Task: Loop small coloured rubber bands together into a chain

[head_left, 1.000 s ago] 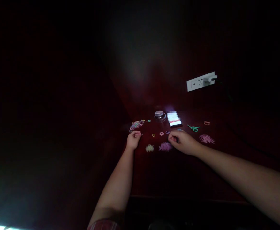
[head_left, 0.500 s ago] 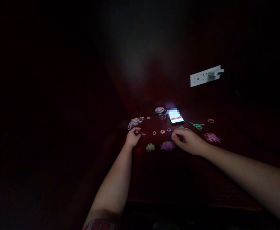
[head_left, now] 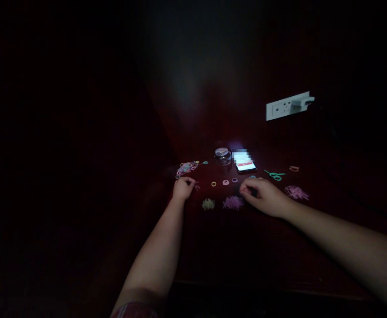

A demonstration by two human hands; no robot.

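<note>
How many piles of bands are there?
4: the mixed-colour pile beyond the left hand, the pale yellow pile and purple pile between the hands, and the pink pile right of the right hand, which may hide others.

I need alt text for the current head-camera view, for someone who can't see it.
A person's left hand is at a thin pinkish band on a dark table, the curled right hand beside a pile of purple strips. Beyond them are a lidded jar, a lit phone and green scissors.

Left hand [head_left: 184,188] pinched — right hand [head_left: 261,195] curled, both forearms [head_left: 158,247] outstretched.
</note>
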